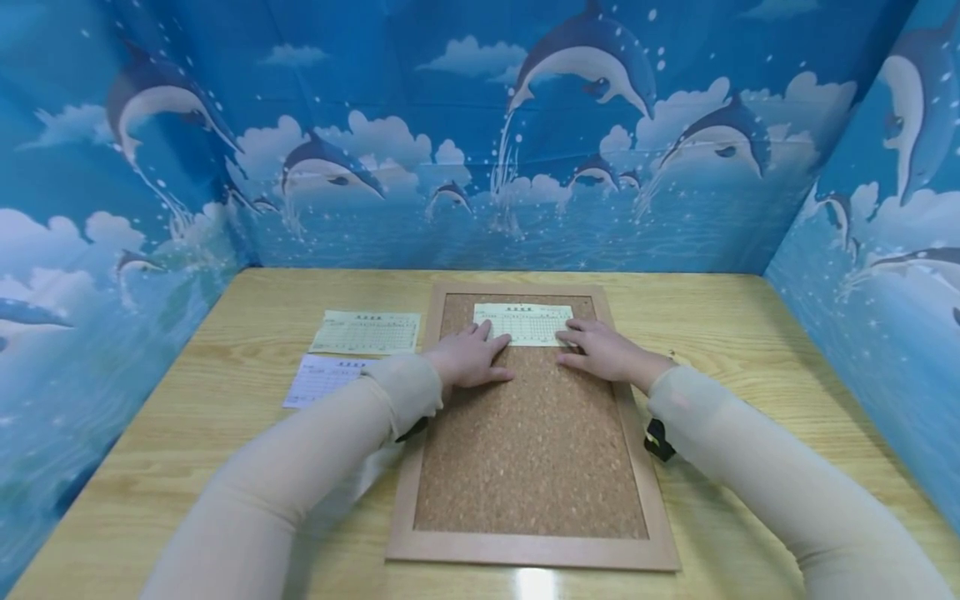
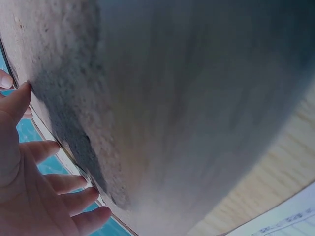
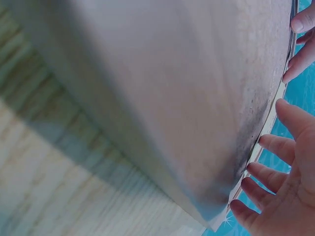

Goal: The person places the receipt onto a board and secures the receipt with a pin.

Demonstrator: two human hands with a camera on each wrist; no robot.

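A pale green printed form slip (image 1: 524,326) lies across the top of a framed cork board (image 1: 528,450). My left hand (image 1: 468,357) touches the slip's left side with its fingertips, the thumb over the cork below it. On the right edge of the same slip rest the fingers of my right hand (image 1: 600,348). In the left wrist view the left hand (image 2: 37,182) has its fingers spread and loosely extended. The right wrist view shows the right hand (image 3: 288,182) in a similar pose, with fingertips of the other hand at the upper right.
Left of the board, a second green form slip (image 1: 367,332) lies on the wooden table (image 1: 750,317). Below it is a whitish-lilac slip (image 1: 318,379), partly hidden by the left sleeve. Dolphin-printed blue cloth (image 1: 420,225) encloses the table's back and sides.
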